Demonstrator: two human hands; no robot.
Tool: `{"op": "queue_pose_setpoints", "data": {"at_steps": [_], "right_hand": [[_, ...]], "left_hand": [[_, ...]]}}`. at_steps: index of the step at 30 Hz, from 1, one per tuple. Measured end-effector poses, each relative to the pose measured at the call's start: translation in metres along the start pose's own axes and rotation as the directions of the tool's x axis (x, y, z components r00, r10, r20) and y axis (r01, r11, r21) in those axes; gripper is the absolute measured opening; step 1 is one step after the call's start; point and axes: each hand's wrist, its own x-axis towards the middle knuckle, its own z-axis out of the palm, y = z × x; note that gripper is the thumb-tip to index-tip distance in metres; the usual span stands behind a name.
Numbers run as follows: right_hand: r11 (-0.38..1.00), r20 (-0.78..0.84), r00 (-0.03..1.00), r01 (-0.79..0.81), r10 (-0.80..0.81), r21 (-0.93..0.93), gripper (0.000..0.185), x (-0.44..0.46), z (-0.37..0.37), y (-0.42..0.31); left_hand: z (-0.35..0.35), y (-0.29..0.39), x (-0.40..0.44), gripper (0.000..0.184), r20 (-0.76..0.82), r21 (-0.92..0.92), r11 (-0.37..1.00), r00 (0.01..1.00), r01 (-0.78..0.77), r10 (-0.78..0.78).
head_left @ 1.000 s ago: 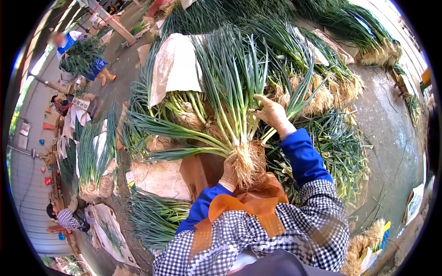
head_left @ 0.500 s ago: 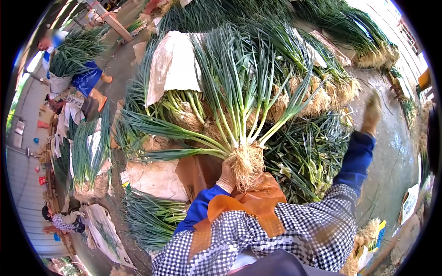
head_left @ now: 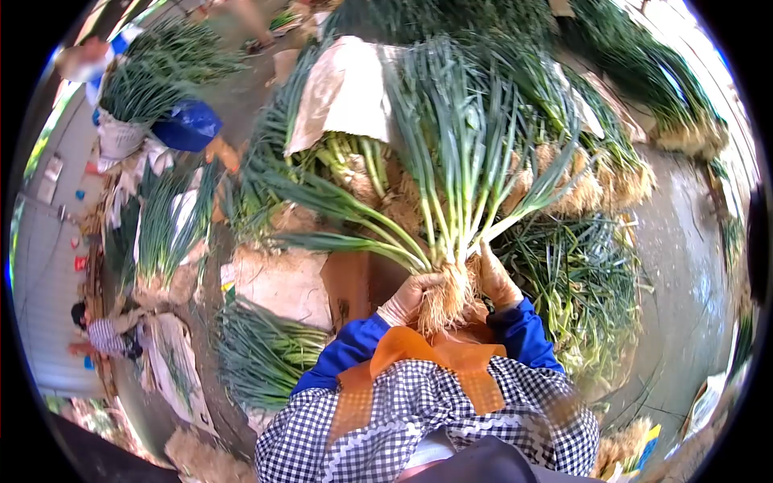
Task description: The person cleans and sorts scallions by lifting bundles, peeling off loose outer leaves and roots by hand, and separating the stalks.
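A bunch of green onions (head_left: 449, 213) is fanned out upright in front of my chest, its pale roots hanging between my hands. My left hand (head_left: 412, 298) is closed round the left side of the bunch at the root end. On the right side, my right hand (head_left: 495, 278) touches the stem bases, its fingers partly hidden by stalks and roots. Just behind the leaves, a white sack (head_left: 342, 101) covers part of an onion pile. Loose green leaves (head_left: 568, 282) lie in a heap right of my right hand.
Large onion piles (head_left: 636, 72) lie at the back right. A person (head_left: 185, 125) at the upper left carries onions, and another person (head_left: 109, 336) is low at the left. A pale sheet (head_left: 282, 282) and an onion pile (head_left: 266, 350) lie left of my arms.
My right hand has come back from the far right to the bunch. The person at the upper left has moved closer with the onions. The whole view has shifted slightly.
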Motion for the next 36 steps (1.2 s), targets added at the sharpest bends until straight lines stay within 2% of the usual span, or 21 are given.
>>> {"op": "queue_pose_setpoints", "data": {"at_steps": [1,2,3,5,6,8,9,10,14,17,18,20,21,22,23,25,29,31,33,35,36], "right_hand": [[0.918,0.152,0.986,-0.123,0.07,0.377,0.053,-0.002,0.03,-0.031],[0.689,0.299,0.944,-0.308,0.138,0.656,0.053,-0.004,0.061,-0.064],[0.722,0.327,0.944,-0.258,0.047,0.642,0.055,-0.007,0.081,-0.072],[0.74,0.561,0.828,-0.362,-0.024,0.567,0.056,-0.004,0.118,-0.087],[0.741,0.598,0.802,-0.399,-0.003,0.539,0.056,-0.008,0.142,-0.094],[0.87,0.843,0.536,-0.394,-0.045,0.298,0.049,-0.016,0.193,-0.109],[0.856,0.875,0.473,-0.49,0.103,0.164,0.046,-0.026,0.208,-0.111],[0.817,0.883,0.397,-0.576,0.249,0.028,0.044,-0.036,0.222,-0.113],[0.839,0.917,0.391,-0.522,0.074,0.155,0.038,-0.038,0.265,-0.124],[0.961,0.988,0.152,-0.277,0.039,0.004,0.039,-0.011,0.276,-0.109],[0.988,0.983,0.109,0.06,-0.147,0.141,0.037,-0.007,0.276,-0.098],[0.614,0.864,0.011,0.708,-0.503,0.349,0.035,0.0,0.277,-0.077],[0.899,0.96,0.086,0.381,-0.266,0.215,0.034,-0.003,0.273,-0.088],[1.0,0.988,0.155,-0.012,-0.009,0.011,0.034,-0.006,0.268,-0.099],[0.974,0.976,0.211,-0.207,-0.05,0.095,0.037,-0.012,0.264,-0.093],[0.999,0.941,0.337,0.011,0.032,-0.038,0.036,-0.021,0.255,-0.105],[0.997,0.978,0.201,0.058,0.047,-0.059,0.024,-0.009,0.195,-0.094],[0.909,0.951,0.185,0.296,0.248,-0.295,0.026,-0.002,0.143,-0.082],[0.458,0.807,0.359,0.682,0.47,-0.57,0.033,-0.001,0.107,-0.078],[0.49,0.824,0.329,0.68,0.461,-0.546,0.034,0.014,0.072,-0.057],[0.635,0.843,0.319,0.555,0.433,-0.537,0.034,0.014,0.077,-0.066]], "left_hand": [[0.015,0.006,-0.019,0.045,-0.016,0.08,0.996,0.999,0.045,-0.044],[0.043,0.017,-0.04,0.049,0.068,0.295,0.937,0.982,-0.188,0.176],[0.043,0.027,-0.062,0.052,-0.005,0.25,0.965,0.996,-0.084,0.088],[0.035,0.05,-0.111,0.048,0.0,0.43,0.888,0.984,-0.163,0.18],[0.027,0.064,-0.147,0.052,-0.068,0.528,0.847,0.99,-0.068,0.123],[0.064,0.098,-0.214,0.063,-0.302,0.674,0.716,0.952,0.182,0.042],[0.101,0.112,-0.246,0.069,-0.452,0.7,0.632,0.892,0.333,0.03],[0.104,0.113,-0.27,0.069,-0.384,0.7,0.676,0.919,0.228,0.087],[0.136,0.129,-0.332,0.066,-0.465,0.624,0.778,0.835,0.073,0.294],[0.16,0.144,-0.351,0.06,-0.451,0.565,0.825,0.839,0.006,0.304],[0.135,0.17,-0.363,0.06,-0.237,0.847,0.529,0.927,0.05,0.292],[0.128,0.183,-0.36,0.058,-0.363,0.903,0.343,0.888,0.259,0.284],[0.137,0.196,-0.35,0.059,-0.425,0.872,0.354,0.881,0.337,0.209],[0.132,0.2,-0.347,0.059,-0.385,0.866,0.411,0.905,0.285,0.182],[0.126,0.203,-0.341,0.058,-0.336,0.855,0.465,0.929,0.231,0.156],[0.152,0.194,-0.327,0.06,-0.37,0.847,0.469,0.91,0.25,0.184],[0.08,0.234,-0.314,0.045,-0.087,0.909,0.404,0.994,0.104,-0.059],[0.117,0.245,-0.321,0.034,-0.453,0.886,-0.116,0.891,0.448,-0.017],[0.149,0.244,-0.336,0.029,-0.613,0.706,-0.302,0.766,0.641,0.193],[0.169,0.237,-0.341,0.03,-0.473,0.194,-0.755,0.734,0.626,0.487],[0.161,0.241,-0.354,0.032,-0.388,0.141,-0.801,0.777,0.582,0.496]]}}
